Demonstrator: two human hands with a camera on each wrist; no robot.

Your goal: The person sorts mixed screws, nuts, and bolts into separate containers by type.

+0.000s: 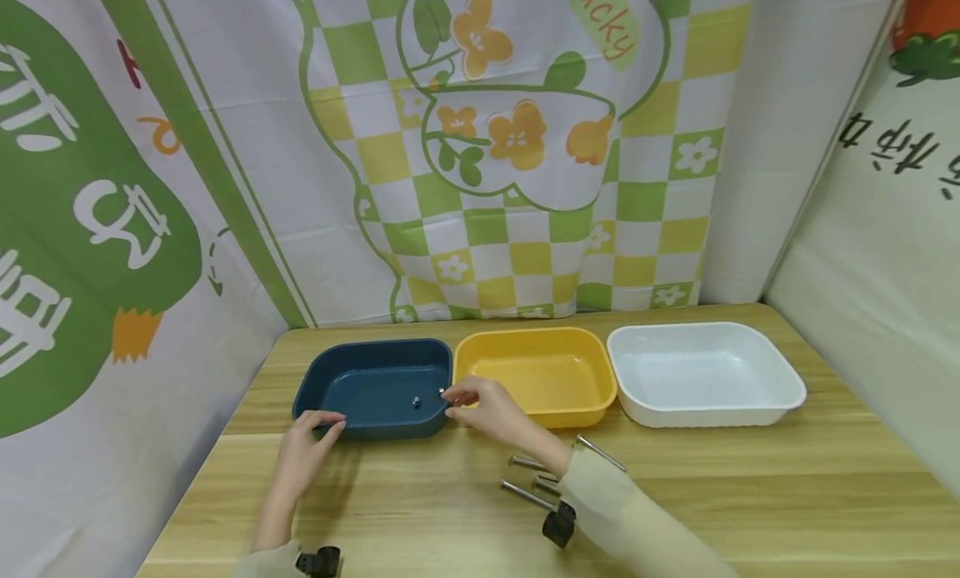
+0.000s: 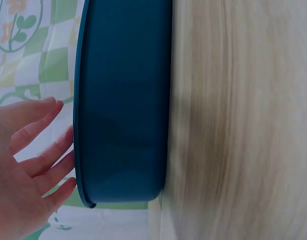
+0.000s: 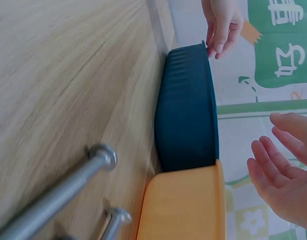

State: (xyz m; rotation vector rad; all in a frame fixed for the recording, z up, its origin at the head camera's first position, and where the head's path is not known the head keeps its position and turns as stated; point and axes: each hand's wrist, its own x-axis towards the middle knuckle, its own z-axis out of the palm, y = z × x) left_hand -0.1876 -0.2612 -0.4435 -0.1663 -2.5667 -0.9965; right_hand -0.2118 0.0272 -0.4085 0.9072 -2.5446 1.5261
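Note:
A dark blue bin (image 1: 375, 432) stands at the left of the table. Inside it lies a small metal nut (image 1: 416, 402). A second small shiny piece (image 1: 442, 391) shows right by my right fingertips; whether it lies in the bin or is in the air, I cannot tell. My right hand (image 1: 483, 407) hovers over the bin's right end, its fingers loosely bent and parted, with nothing visible between them in the right wrist view. On the bin's front left rim my left hand (image 1: 303, 449) rests its fingertips, thumb apart, as the left wrist view (image 2: 28, 170) also shows.
A yellow bin (image 1: 536, 416) adjoins the blue one, and a white bin (image 1: 705, 416) stands to its right. Several long metal bolts (image 1: 602, 453) lie on the wooden table (image 1: 420, 511) around and under my right forearm. Printed cloth (image 1: 480, 253) hangs behind the bins.

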